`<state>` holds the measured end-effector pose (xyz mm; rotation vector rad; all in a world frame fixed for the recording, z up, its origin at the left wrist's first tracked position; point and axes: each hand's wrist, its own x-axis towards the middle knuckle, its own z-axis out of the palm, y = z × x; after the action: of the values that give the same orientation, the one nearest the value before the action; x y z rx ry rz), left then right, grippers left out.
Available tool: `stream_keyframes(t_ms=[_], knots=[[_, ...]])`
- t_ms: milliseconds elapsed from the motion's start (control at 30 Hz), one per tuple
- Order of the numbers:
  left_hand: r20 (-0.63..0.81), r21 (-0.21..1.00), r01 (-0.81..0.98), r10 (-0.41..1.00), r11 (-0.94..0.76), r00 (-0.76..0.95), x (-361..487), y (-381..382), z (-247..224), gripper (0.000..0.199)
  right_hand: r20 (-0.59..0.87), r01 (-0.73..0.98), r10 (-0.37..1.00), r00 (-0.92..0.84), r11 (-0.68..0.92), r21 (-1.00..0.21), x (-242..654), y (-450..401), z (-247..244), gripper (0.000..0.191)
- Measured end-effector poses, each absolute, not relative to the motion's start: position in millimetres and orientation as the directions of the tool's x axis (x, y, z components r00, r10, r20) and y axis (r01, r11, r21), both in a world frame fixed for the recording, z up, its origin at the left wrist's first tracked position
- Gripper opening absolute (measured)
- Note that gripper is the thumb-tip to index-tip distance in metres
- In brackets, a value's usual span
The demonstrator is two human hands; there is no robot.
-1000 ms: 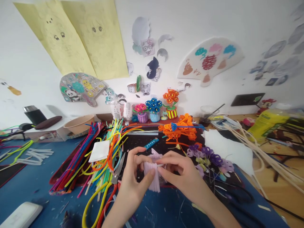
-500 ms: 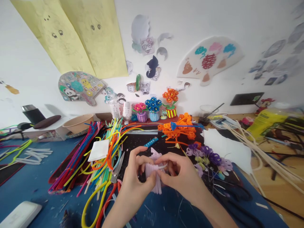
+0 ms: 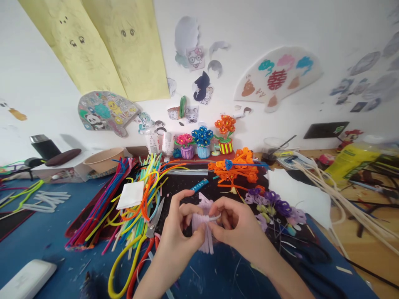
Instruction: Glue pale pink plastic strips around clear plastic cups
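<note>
Between my two hands is a pale lilac piece made of pipe cleaners (image 3: pixel 199 224), its strands laid side by side and hanging down at the bottom. My left hand (image 3: pixel 183 226) pinches its left side between thumb and fingers. On the right side, my right hand (image 3: pixel 229 218) is closed on a pale pipe-cleaner end (image 3: pixel 215 217) that sticks out from the piece. The fingertips partly cover where the strands meet. Scissors (image 3: pixel 155 220) with yellow and red handles lie just left of my left hand, blades partly spread. A blue cutter-like tool (image 3: pixel 199 185) lies beyond my fingers.
Bundled coloured pipe cleaners (image 3: pixel 102 203) and a folded white paper (image 3: pixel 131 195) lie at left. Orange pipe-cleaner flowers (image 3: pixel 241 166) and purple ones (image 3: pixel 274 203) are at right. Small flower pots (image 3: pixel 204 151) stand by the wall. A white case (image 3: pixel 28 278) is front left.
The view has shifted slightly. Both hands keep hold of the lilac piece, and the right fingers have moved a little around the pale end.
</note>
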<state>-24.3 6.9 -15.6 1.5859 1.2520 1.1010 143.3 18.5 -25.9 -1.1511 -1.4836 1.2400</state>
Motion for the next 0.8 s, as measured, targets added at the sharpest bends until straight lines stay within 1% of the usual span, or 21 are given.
stream_keyframes(t_ms=[200,300,467,533,600,700,800], knots=[[0.145,0.953,0.249,0.980,-0.175,0.134,-26.4,9.4,-17.1,0.054,0.066,0.094,0.977,-0.202,0.086,-0.992,144.2,19.5,-26.3,0.014],[0.173,0.950,0.229,0.970,-0.211,0.173,-28.7,9.0,-17.7,0.050,0.042,0.029,0.966,-0.254,0.051,-0.998,146.8,21.5,-26.4,0.013],[0.225,0.925,0.255,0.946,-0.283,0.232,-32.5,5.5,-19.6,0.054,0.037,-0.089,0.952,-0.303,0.010,-0.996,151.9,26.1,-29.3,0.018],[0.249,0.921,0.245,0.941,-0.303,0.227,-33.9,4.8,-19.3,0.049,0.044,-0.132,0.948,-0.316,0.002,-0.991,152.8,27.2,-29.9,0.020],[0.261,0.919,0.247,0.944,-0.308,0.204,-35.1,5.4,-17.7,0.039,0.052,-0.179,0.943,-0.328,-0.008,-0.984,153.0,27.2,-29.6,0.023],[0.233,0.905,0.317,0.953,-0.285,0.194,-36.3,7.7,-14.8,0.023,0.045,-0.219,0.936,-0.349,-0.034,-0.975,152.8,25.4,-27.6,0.027],[0.185,0.917,0.312,0.958,-0.248,0.218,-36.3,9.5,-14.1,0.025,0.054,-0.187,0.926,-0.373,-0.018,-0.982,153.3,23.6,-25.2,0.028]])
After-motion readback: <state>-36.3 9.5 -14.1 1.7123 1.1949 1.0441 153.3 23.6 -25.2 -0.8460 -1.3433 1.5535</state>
